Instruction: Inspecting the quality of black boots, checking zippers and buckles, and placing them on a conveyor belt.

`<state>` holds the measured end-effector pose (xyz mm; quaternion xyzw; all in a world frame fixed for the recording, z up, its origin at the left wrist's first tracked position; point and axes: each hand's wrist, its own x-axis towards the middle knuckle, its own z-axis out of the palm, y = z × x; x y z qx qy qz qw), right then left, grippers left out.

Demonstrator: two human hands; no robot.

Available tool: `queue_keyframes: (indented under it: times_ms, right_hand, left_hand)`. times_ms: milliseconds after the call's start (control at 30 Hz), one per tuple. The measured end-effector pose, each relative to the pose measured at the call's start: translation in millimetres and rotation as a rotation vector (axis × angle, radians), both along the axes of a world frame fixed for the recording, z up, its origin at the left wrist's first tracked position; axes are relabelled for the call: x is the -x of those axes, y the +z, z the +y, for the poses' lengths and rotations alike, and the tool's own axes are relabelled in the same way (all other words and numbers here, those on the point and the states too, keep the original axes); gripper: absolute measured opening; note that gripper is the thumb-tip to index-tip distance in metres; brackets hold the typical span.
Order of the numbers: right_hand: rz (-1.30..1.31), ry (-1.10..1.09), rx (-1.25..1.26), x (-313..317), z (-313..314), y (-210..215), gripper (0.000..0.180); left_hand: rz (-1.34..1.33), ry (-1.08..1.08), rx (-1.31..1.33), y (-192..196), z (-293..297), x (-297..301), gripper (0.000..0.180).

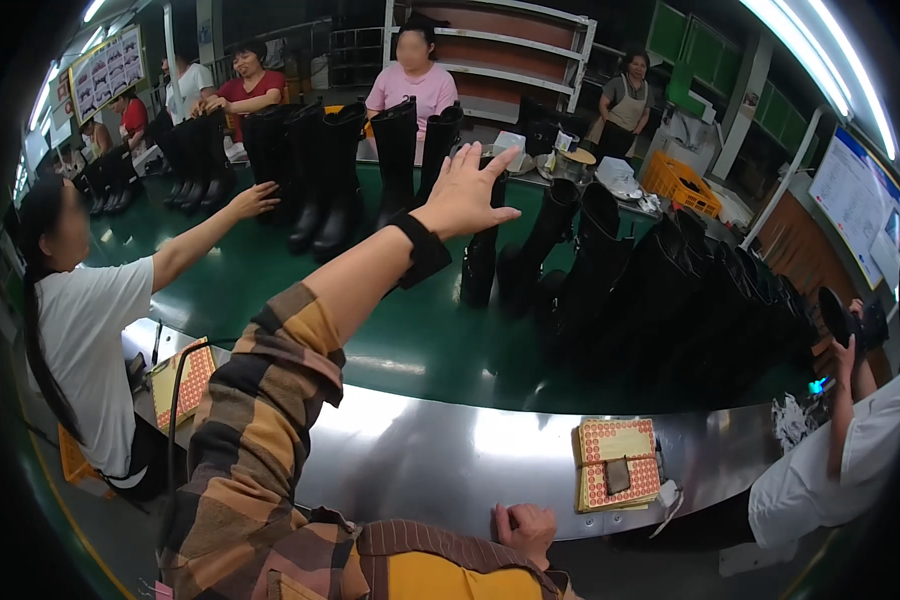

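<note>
My left arm, in a plaid sleeve with a black wristband, stretches out over the green table. At its end my left hand is open, its fingers spread and nothing in them. It is nearest to a tall black boot standing just below and behind it; whether they touch I cannot tell. More black boots stand beyond it to the left, and another boot stands to its right. Down at the metal table edge, close to my body, my right hand rests with fingers curled in and no object showing.
A stack of red-dotted yellow sticker sheets lies on the metal ledge. Dark boots crowd the table's right side. A co-worker reaches in from the left; another holds a boot at right. More people stand across the table.
</note>
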<state>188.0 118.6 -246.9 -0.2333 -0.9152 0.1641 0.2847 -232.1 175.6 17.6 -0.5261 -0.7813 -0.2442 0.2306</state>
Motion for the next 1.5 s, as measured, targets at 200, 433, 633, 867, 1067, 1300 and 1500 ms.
queue_keyframes:
  times_ms: [200,433,633,867,1067,1300,1500]
  right_hand:
    - [0.038,-0.060,0.019,3.3,1.4,-5.9,0.030]
    - [-0.016,-0.026,0.066,3.9,0.1,-9.6,0.030]
    - [-0.016,-0.084,-0.001,4.0,-4.1,-9.3,0.030]
    - [0.027,-0.081,-0.030,4.8,-8.1,-5.7,0.032]
    - [0.024,-0.109,-0.026,5.6,-10.1,-3.7,0.030]
    - [0.046,-0.089,-0.067,4.3,-9.8,-5.1,0.030]
    - [0.030,0.039,0.202,7.7,-4.1,34.0,0.025]
  left_hand:
    - [-0.125,0.043,0.483,1.4,86.4,5.6,0.100]
    - [-0.155,-0.026,0.530,-14.0,118.5,8.9,0.081]
    - [-0.154,0.044,0.132,-37.8,54.8,35.4,0.057]
    - [0.129,0.148,-0.059,10.5,-67.9,70.2,0.053]
    - [0.475,0.114,0.003,40.8,-195.3,88.9,0.046]
    - [0.072,0.337,0.378,-6.0,-290.3,115.2,0.048]
    - [0.031,0.634,0.286,-17.0,-306.8,111.4,0.058]
